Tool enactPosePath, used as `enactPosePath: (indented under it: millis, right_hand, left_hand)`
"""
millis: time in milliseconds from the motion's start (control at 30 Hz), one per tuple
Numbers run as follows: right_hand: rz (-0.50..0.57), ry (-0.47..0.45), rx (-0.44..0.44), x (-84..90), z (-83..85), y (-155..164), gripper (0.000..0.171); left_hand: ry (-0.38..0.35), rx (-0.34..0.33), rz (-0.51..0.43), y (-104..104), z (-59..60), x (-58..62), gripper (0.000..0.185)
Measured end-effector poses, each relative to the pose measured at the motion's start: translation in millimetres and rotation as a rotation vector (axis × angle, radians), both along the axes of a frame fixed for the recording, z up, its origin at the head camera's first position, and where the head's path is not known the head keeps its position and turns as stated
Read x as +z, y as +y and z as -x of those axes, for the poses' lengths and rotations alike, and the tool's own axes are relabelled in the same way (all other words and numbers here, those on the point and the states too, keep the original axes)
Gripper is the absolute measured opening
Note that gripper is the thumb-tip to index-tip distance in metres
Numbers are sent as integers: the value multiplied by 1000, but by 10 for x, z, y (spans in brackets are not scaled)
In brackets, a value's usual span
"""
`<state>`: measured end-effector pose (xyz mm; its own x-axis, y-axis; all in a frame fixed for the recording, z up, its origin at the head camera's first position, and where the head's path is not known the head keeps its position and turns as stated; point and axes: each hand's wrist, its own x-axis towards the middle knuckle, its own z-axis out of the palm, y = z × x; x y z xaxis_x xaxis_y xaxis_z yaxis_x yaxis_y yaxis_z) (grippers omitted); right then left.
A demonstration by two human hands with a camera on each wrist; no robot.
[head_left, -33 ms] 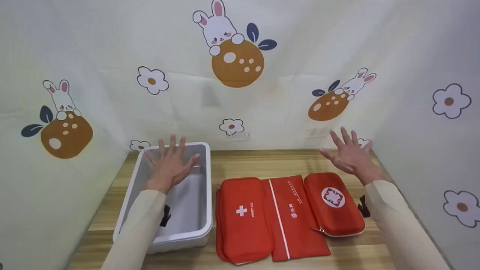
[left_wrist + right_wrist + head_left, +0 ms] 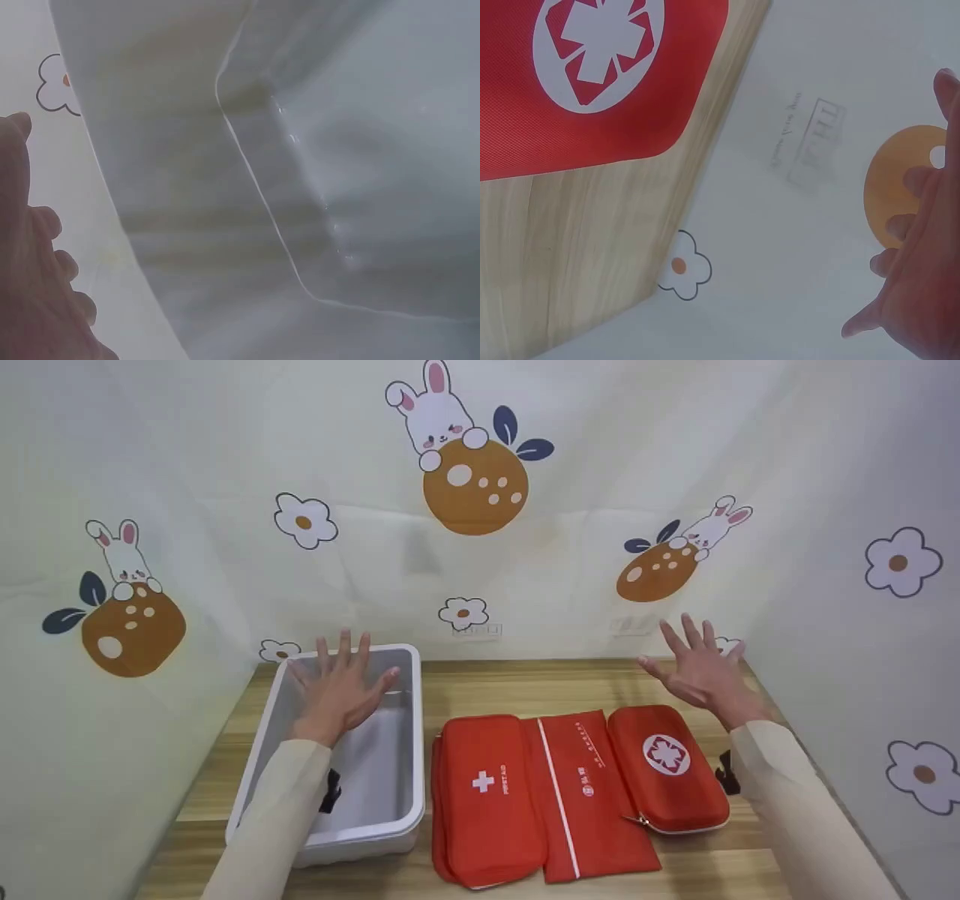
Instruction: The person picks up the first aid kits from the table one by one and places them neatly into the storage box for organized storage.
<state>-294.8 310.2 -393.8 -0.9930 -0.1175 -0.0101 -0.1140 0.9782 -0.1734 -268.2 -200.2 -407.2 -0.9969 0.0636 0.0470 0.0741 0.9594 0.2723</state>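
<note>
Left hand point(image 2: 339, 686) spread flat above the white bin point(image 2: 409, 810), holding nothing. Right hand point(image 2: 701, 671) spread too, above the table point(image 2: 517, 686) behind three red first-aid pouches point(image 2: 577, 791).

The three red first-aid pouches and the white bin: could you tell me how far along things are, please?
Nothing looks done: the white bin looks empty, and the cross pouch, flat pouch and hard case lie side by side on the table. Nothing is in hand: the left hand hovers open over the bin, the right hand open beyond the case.
</note>
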Motion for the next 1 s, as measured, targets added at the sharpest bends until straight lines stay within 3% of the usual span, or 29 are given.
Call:
enactPosePath:
  millis: [300,433,533,700,833,1000]
  right_hand:
    - [3,14,3,-66,-20,-3,94]
    - [4,20,8,-120,-40,5,95]
    - [23,-6,4,-182,-60,15,94]
    - [94,-131,-7,-312,-88,25,80]
    - [93,-216,2,-418,-97,21,72]
    - [102,-303,4,-547,-147,52,80]
  left_hand:
    - [10,2,11,-99,-73,58,84]
    - [-19,27,26,-208,-120,91,83]
    - [-89,55,3,-292,-155,145,83]
    - [-282,106,-84,-441,-212,270,87]
    - [-423,156,-130,-591,-282,345,89]
    - [-485,181,-207,-771,-368,349,87]
